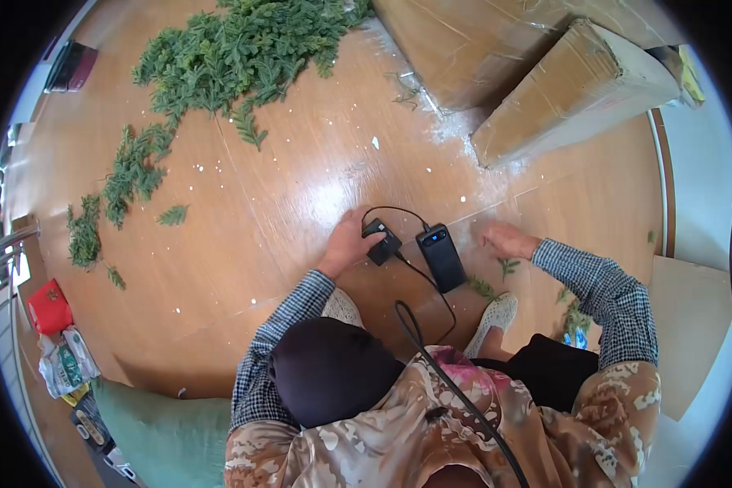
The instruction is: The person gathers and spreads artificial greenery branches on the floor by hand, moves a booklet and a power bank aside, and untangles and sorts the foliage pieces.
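Observation:
My left hand [350, 242] is closed around the side of a small black box-shaped device [383, 242], thumb on top. Just right of it lies a black power bank [442, 262] with a small lit display at its upper end. A thin black cable [396, 208] arches from the power bank to the device, and a second black cord [424, 276] runs from the device toward my body. To the right of the power bank, my right hand [508, 241] is low over the floor, fingers curled together; whatever they may hold is hidden. A green sprig [508, 267] lies just below that hand.
A large heap of artificial green foliage [236, 57] lies at the upper left, with smaller clumps [134, 175] trailing down. Cardboard boxes [557, 89] stand at the upper right. White specks dot the wooden floor [285, 187]. A red packet [49, 307] sits at the left edge.

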Motion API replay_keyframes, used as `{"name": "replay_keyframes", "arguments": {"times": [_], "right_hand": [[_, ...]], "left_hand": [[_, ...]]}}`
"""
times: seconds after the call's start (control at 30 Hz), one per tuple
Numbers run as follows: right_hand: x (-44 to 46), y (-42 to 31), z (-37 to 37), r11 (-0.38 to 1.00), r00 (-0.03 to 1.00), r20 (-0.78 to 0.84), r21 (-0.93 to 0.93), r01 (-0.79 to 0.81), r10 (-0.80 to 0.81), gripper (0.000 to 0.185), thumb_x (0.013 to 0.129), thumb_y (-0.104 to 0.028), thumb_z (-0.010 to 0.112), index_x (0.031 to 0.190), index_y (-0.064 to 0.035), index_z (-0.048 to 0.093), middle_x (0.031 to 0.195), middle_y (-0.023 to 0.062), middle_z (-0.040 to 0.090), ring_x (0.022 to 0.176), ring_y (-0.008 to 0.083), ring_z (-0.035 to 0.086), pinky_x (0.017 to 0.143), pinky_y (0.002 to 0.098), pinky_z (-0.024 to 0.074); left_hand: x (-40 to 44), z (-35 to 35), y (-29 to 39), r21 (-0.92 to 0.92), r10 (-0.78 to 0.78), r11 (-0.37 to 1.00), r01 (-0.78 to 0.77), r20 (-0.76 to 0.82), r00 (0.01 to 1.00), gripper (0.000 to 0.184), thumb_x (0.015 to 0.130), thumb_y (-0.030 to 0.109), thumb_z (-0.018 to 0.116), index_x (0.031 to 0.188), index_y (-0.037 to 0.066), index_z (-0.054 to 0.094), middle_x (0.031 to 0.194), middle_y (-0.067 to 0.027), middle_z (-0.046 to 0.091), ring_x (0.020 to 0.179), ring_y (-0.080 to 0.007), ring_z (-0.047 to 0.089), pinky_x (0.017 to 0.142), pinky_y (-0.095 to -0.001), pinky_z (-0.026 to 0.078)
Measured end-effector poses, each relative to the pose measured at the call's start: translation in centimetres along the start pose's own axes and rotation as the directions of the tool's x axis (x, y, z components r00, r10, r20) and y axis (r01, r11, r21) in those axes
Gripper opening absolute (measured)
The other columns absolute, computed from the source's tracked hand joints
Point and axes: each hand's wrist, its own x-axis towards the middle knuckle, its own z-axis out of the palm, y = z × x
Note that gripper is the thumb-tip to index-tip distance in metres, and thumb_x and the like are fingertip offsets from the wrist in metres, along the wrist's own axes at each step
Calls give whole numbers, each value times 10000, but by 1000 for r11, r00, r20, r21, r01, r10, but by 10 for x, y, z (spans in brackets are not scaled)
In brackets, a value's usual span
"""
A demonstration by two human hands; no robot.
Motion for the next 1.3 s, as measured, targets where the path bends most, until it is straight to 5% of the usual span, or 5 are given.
{"name": "replay_keyframes", "arguments": {"times": [0.43,0.6,0.77,1.03,1.3], "right_hand": [[-25,-21,60,994,893,-439,-87,66,-97,232,669,-46,598,890,-29,529,923,215,541,875,399,549,714,500,463],[-29,-133,-161,616,806,-571,694,372,157,755,751,-310,763,1356,-86,372,1269,146,519,1023,232,598,829,355,496],[66,-111,-221,975,423,-878,-202,95,-223,842,775,-273,731,1439,-132,232,1370,247,396,1134,432,513,923,466,457],[183,-59,-210,953,639,-766,-138,-269,69,568,758,-196,701,1287,-167,498,1149,198,588,978,360,605,856,451,485],[109,-150,-351,949,667,-725,59,310,-173,476,813,-241,638,1254,-97,530,1006,141,610,771,172,618,637,321,506]], "left_hand": [[-3,6,11,-53,-86,996,78,-161,983,419,725,267,758,1037,43,590,957,-158,640,939,-321,607,822,-403,484],[-4,4,10,-107,-120,988,110,-84,989,438,741,310,746,1054,58,570,971,-173,621,958,-355,587,820,-432,476],[-4,8,4,-141,-106,986,92,-94,990,428,755,324,731,1051,55,578,960,-170,629,937,-350,597,804,-433,482],[-6,-4,-3,-188,-62,981,43,-98,993,362,779,259,708,1070,61,625,826,-129,629,779,-260,622,691,-363,485],[-7,0,-4,-207,-114,974,85,-130,985,326,801,285,685,1038,68,630,890,-160,651,848,-327,634,723,-405,500]]}}
